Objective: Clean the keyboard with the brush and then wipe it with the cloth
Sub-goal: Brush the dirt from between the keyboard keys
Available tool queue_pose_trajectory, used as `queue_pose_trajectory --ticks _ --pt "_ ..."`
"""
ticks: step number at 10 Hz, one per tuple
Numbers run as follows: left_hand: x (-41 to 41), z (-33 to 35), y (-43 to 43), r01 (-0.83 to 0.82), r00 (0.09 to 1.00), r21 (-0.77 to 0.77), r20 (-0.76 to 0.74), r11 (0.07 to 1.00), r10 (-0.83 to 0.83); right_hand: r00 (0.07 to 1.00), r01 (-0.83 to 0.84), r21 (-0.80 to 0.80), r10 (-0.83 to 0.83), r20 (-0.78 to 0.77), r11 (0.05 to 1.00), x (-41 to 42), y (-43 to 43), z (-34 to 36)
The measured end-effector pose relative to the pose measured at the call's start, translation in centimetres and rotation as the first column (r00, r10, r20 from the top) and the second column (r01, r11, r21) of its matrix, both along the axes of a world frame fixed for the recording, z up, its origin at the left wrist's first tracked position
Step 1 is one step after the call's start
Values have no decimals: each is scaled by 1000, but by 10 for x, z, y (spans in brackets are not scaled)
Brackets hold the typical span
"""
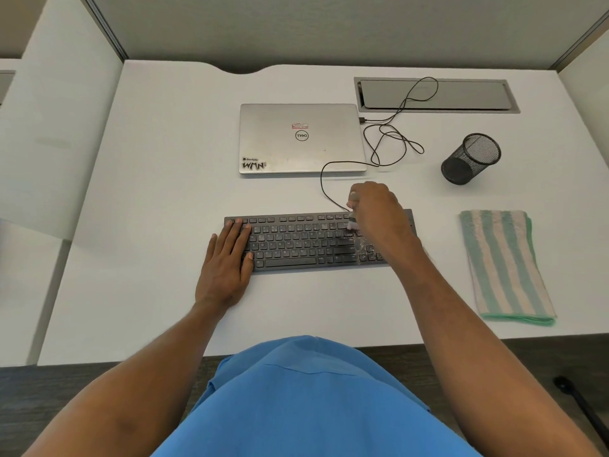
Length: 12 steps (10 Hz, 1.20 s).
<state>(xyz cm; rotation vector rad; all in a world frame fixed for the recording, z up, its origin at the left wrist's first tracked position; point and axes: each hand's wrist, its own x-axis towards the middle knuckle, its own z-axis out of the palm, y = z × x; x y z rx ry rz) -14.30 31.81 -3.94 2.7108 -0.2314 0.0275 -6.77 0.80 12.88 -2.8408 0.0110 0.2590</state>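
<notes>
A dark grey keyboard [303, 242] lies across the middle of the white desk [164, 192]. My left hand [227, 262] rests flat on its left end, fingers straight over the keys. My right hand [375, 209] grips a small brush [352, 222] above the right part of the keyboard; the bristles touch the keys near the top row. Pale dust or crumbs show on the keys just below the brush. A folded cloth [504, 265] with green and cream stripes lies on the desk to the right of the keyboard, untouched.
A closed silver laptop [301, 138] sits behind the keyboard. A black cable [389, 140] loops from it toward the keyboard and a desk cable hatch [435, 95]. A black mesh pen cup [471, 158] stands at the back right. Partition walls enclose the desk.
</notes>
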Motion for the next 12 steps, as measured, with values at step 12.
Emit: queue_pose_trajectory --ticks 12 --pt "1 0 0 3 1000 6 -4 1000 -3 964 135 313 -197 177 940 -12 3 -22"
